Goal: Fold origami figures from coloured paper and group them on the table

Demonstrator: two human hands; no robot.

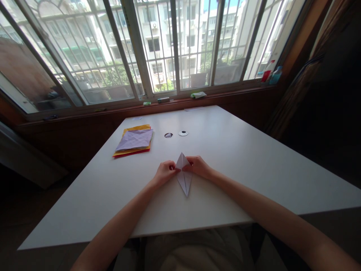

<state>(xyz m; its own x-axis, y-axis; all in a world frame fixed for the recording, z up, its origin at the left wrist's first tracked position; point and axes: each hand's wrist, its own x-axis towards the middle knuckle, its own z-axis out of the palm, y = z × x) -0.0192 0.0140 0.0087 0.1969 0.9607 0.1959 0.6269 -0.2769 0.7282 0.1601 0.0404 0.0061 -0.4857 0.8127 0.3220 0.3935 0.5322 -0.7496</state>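
Folded paper (184, 181) between left hand (164, 172) and right hand (199, 166), inside table edges (191, 228).

Likely a room at home, could be a small office: white desk (234, 150) with round cut-outs (168, 135), barred window (175, 56), curtain (299, 88) at right, apartment blocks (153, 33) outside.

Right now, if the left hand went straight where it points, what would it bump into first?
The left hand would meet the folded pale paper first; it seems to be pinching its edge. Just beyond is probably the right hand.
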